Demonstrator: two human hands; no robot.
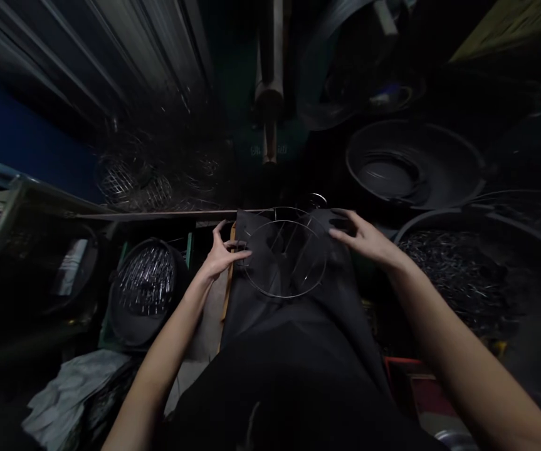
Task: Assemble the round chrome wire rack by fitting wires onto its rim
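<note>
A round wire frame (279, 296) made of thin rings joined by a few straight wires is over my lap, against dark trousers. My left hand (220, 255) is at its left edge, with index finger raised and thumb stretched towards the wire. Thumb and fingertips overlap the rim there; whether they press on it I cannot tell. To the right of the frame, my right hand (362, 238) has its thumb and fingers apart, a small gap from the ring. Nothing shows between its fingers. Beyond the frame, a small shiny curved wire (318, 199) catches the light.
At left, a dark round tub (133, 332) holds many short metal pieces. A large basin (439, 216) of loose metal bits stands at right, with another basin (458, 169) behind. Ahead rises a machine shaft (270, 94). Wire baskets (133, 181) are piled at far left; a pale cloth (73, 388) lies below.
</note>
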